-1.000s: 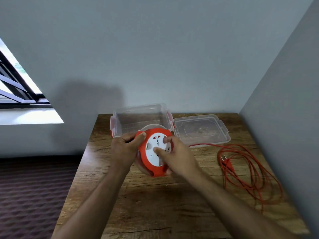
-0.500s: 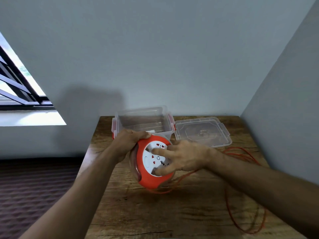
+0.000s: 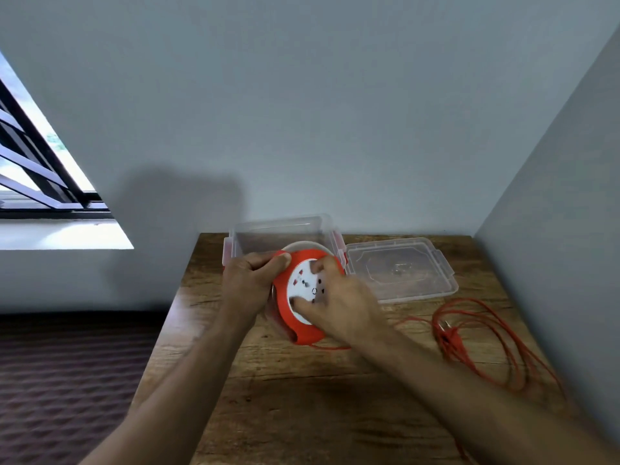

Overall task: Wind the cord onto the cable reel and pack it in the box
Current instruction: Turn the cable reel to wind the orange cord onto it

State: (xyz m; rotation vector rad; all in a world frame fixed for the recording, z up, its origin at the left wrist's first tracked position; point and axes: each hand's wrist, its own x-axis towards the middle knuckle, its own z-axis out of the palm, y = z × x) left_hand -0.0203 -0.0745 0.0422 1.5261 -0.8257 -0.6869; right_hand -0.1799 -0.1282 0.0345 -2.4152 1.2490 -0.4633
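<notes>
toward the desk's [image 3: 302, 414] right edge, well apart from both hands, lies the loose orange cord [image 3: 486, 344]; left hand [image 3: 250, 283] grips the round orange-and-white plastic cable reel's [image 3: 302, 297] rim, right hand's [image 3: 339, 303] curled fingers press its face.

Daylight came from the window [image 3: 50, 182] on your left, casting your soft shadow on the wall [image 3: 302, 95]. Your hands looked motion-blurred, and edges bent with wide-angle distortion.

Cable reel [image 3: 302, 297] — orange rim, white socket face — held above the tabletop [image 3: 302, 397]: your left hand [image 3: 250, 286] grips its rim, your right hand [image 3: 339, 303] lies curled over the face. Behind: clear box [image 3: 281, 233], its lid [image 3: 402, 273] beside it. Right: orange cord [image 3: 496, 344], loosely looped.
</notes>
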